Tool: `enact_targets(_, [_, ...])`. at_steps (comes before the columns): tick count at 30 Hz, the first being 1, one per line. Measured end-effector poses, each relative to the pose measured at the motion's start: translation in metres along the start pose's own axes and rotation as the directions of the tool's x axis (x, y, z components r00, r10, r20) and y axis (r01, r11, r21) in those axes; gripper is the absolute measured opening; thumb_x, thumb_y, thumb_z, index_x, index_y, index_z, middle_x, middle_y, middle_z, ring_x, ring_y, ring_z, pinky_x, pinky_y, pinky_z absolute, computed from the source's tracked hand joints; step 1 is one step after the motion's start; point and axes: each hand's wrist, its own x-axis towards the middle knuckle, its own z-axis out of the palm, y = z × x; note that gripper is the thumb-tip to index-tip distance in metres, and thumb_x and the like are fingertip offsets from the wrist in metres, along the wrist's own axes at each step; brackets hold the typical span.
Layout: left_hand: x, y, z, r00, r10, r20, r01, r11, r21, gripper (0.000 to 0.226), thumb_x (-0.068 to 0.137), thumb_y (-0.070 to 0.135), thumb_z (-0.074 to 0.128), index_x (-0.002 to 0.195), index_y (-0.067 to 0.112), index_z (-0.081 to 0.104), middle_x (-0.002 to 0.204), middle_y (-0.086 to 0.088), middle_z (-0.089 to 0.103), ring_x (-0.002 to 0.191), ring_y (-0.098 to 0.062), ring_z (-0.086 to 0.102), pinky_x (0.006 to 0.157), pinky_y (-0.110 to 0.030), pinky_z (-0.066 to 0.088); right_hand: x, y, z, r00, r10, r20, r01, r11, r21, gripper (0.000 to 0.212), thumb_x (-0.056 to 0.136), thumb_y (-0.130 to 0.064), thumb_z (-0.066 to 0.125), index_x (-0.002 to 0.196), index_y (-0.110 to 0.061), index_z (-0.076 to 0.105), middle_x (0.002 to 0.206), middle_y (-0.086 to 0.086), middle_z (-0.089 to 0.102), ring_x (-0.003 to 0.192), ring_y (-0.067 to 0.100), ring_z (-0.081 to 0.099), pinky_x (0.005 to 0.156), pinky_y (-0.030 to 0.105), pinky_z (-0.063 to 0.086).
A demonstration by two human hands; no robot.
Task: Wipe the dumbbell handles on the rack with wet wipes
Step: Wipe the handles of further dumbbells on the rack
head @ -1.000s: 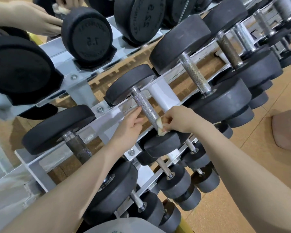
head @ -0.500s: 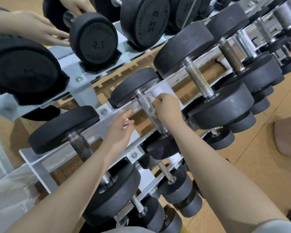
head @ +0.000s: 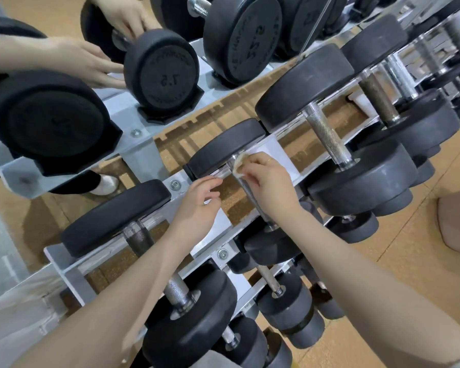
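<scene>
The knurled steel handle [head: 246, 191] I'm working on belongs to the black rubber-headed dumbbell [head: 225, 147] lying across the middle tier of the grey metal rack [head: 141, 152], one head on the far rail, the other on the near rail. My right hand [head: 270, 183] sits at the far end of that handle, just under the far head, and its fingers [head: 252, 166] are curled, pinching a crumpled, yellowish wet wipe [head: 238, 164] against the steel. I judge the wipe is bunched like that so it wraps the bar and gets into the knurling, and it is up at the far end because that is one limit of a stroke along the handle.

My left hand [head: 201, 205] is just beside the handle, on its left, over the middle tier's far rail. Its fingers [head: 210, 184] are loosely spread and hold nothing; the tips seem to rest on the rail's edge, probably to steady me, though I cannot say for sure they touch.

Further out, the neighbouring dumbbell handle on the right [head: 327, 136] and the darker handle on the left [head: 138, 239] lie in the same way, across both rails. At the top left corner of the rack a second person's hands [head: 91, 62] are on a black dumbbell marked 7.5 [head: 161, 71] on the upper tier. Under the rack is a speckled cork-coloured floor [head: 409, 248].
</scene>
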Motion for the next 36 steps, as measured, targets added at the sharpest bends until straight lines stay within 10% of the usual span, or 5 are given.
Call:
enact_targets(7, [0.003,0.0,0.004,1.0,0.012,-0.005,-0.012,1.0,0.013,0.035,0.094,0.003,0.038,0.116,0.024,0.054,0.123,0.014,0.042,0.101,0.006,0.051,0.068,0.005,0.037,0.019,-0.004,-0.008,0.841,-0.405,0.359,0.529,0.753,-0.39,0.035,0.042,0.001,0.082,0.072,-0.015,0.075,0.079,0.003,0.062,0.066,0.025,0.056,0.053,0.023,0.039])
enact_targets(16, [-0.005,-0.011,0.011,0.999,-0.047,0.019,0.047,0.999,-0.013,0.036,0.095,0.006,0.039,0.114,0.033,0.051,0.12,0.011,0.052,0.099,0.014,0.048,0.071,-0.001,0.039,-0.009,-0.01,-0.031,0.631,-0.164,0.758,0.605,0.716,-0.348,0.019,0.066,0.006,0.069,0.082,-0.004,0.07,0.11,0.01,0.061,0.089,0.031,0.053,0.059,0.024,0.036])
enact_targets(24, [-0.012,-0.01,0.02,0.999,-0.035,0.015,0.035,0.999,0.022,0.031,0.094,0.006,0.041,0.11,0.031,0.05,0.121,0.009,0.052,0.093,0.013,0.048,0.068,0.001,0.037,0.018,-0.024,-0.013,0.743,-0.175,0.646,0.55,0.709,-0.441,0.035,0.02,-0.009,0.09,0.045,-0.011,0.065,0.073,0.008,0.066,0.057,0.026,0.059,0.041,0.017,0.041])
enact_targets(31, [-0.017,-0.01,0.017,0.998,-0.068,0.009,0.067,0.996,0.055,0.034,0.094,0.009,0.041,0.115,0.033,0.052,0.119,0.013,0.053,0.097,0.014,0.047,0.069,-0.007,0.035,-0.007,-0.015,-0.02,0.769,-0.19,0.61,0.547,0.689,-0.475,0.025,0.042,-0.004,0.086,0.056,-0.013,0.068,0.084,0.006,0.064,0.065,0.026,0.059,0.043,0.02,0.037])
enact_targets(36, [-0.027,-0.01,0.01,0.999,-0.048,0.006,0.048,0.998,0.052,0.035,0.094,0.008,0.04,0.113,0.034,0.053,0.116,0.009,0.055,0.103,0.003,0.05,0.072,-0.011,0.035,-0.026,-0.027,-0.034,0.632,0.109,0.767,0.452,0.753,-0.479,0.023,0.091,-0.001,0.042,0.104,-0.005,0.06,0.116,0.007,0.053,0.101,0.029,0.056,0.066,0.033,0.044])
